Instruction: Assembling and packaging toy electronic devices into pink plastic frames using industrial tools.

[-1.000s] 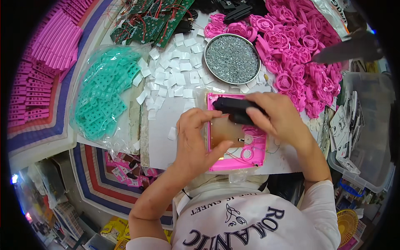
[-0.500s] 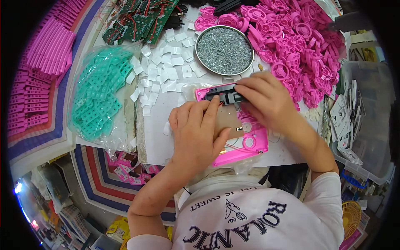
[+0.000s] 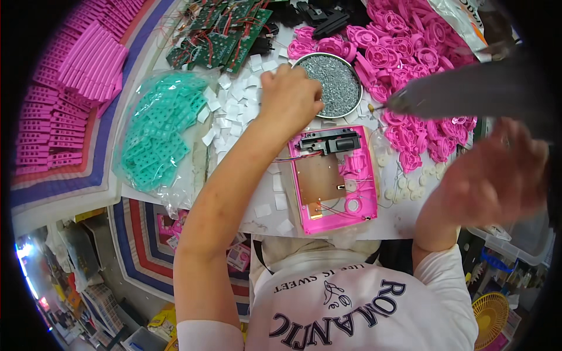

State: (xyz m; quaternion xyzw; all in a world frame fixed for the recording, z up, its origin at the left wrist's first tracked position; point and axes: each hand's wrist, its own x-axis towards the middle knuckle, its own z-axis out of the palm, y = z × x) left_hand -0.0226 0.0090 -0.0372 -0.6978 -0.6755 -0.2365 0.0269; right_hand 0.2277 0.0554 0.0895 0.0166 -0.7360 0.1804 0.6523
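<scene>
My left hand (image 3: 291,96) is at the left rim of a round metal dish (image 3: 361,93) heaped with small silvery screws (image 3: 335,82). Its fingers are curled; whatever they hold is hidden. My right hand (image 3: 489,178) is smeared by motion, just below a dark grey electric screwdriver (image 3: 468,93) whose thin bit points left. Whether the hand grips it is unclear. Between my arms lies a pink plastic housing (image 3: 367,190) with a brown panel (image 3: 319,178), thin wires and a black mechanism (image 3: 331,142) across its far end. Neither hand touches the housing.
White square pieces (image 3: 234,111) are scattered left of the dish, beside a bag of teal parts (image 3: 158,128). Green circuit boards (image 3: 222,38) lie at the back. Pink wheel-like parts (image 3: 404,52) pile up at back right; small pale discs (image 3: 413,187) lie right of the housing.
Both hands have left the black mechanism, which stays in the housing. My left hand has moved up to the screw dish, my right hand out to the right. The screwdriver has come into view.
</scene>
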